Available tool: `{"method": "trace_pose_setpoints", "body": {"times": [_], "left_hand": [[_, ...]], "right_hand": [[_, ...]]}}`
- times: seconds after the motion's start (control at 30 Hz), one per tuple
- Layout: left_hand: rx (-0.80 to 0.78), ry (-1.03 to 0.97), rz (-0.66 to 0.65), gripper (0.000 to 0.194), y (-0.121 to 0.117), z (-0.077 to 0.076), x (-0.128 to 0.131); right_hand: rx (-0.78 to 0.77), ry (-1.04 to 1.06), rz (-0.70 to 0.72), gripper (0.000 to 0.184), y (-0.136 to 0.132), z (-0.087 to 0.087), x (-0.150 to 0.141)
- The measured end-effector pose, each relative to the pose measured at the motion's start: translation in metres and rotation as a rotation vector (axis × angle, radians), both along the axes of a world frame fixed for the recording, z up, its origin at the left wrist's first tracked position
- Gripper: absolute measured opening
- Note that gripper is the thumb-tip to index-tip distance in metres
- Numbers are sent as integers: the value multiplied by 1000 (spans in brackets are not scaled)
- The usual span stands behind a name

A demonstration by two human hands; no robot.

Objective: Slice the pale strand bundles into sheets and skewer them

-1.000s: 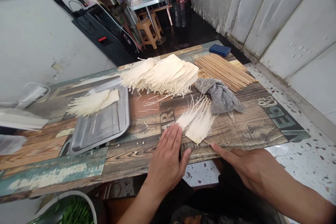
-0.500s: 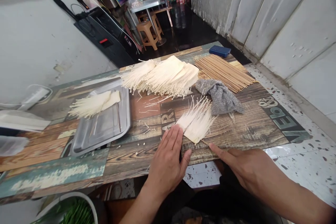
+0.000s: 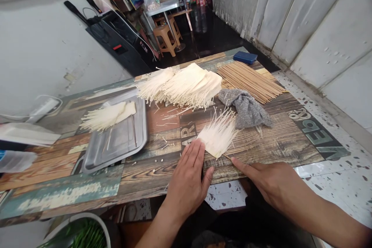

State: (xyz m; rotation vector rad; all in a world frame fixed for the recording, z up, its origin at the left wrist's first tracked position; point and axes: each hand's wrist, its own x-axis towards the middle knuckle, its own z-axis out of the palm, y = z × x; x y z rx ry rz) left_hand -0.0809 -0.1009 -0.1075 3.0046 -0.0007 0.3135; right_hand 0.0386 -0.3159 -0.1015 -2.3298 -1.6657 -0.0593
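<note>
A flat, fanned bunch of enoki mushrooms [image 3: 219, 135] lies on the wood-patterned table close to its front edge. My left hand [image 3: 190, 170] rests flat with fingers together on the left side of this bunch. In my right hand [image 3: 267, 180] is a thin wooden skewer [image 3: 227, 157], with the index finger stretched along it. The skewer meets the bunch's cut base at the lower right; its tip is out of sight, and the lower fingers are hidden. Behind the bunch is a large pile of enoki [image 3: 188, 85].
Wooden skewers [image 3: 251, 81] lie at the back right beside a grey cloth [image 3: 247, 108] and a blue box [image 3: 245, 57]. A metal tray [image 3: 116, 159] on the left holds skewered enoki [image 3: 109, 116]. Below the table edge stands a bucket [image 3: 107, 232] of green vegetables.
The split between the two parts of the bunch has closed up, and they now lie together under my left hand. The skewer stays at the base. The view has shifted slightly.
</note>
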Motion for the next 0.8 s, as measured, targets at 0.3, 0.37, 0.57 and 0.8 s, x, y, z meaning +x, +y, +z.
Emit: {"method": "trace_pose_setpoints", "body": {"times": [0.3,0.37,0.57,0.8], "left_hand": [[-34,6,4,60,1,-1,1],[-63,11,5,60,1,-1,1],[-230,-94,119,74,1,17,-4],[-279,-326,108,68,13,38,6]], "right_hand": [[-1,-42,10,56,12,3,-1],[-18,-33,-7,57,14,2,-1],[114,170,-111,42,10,18,11],[403,845,-277,34,-10,64,29]]}}
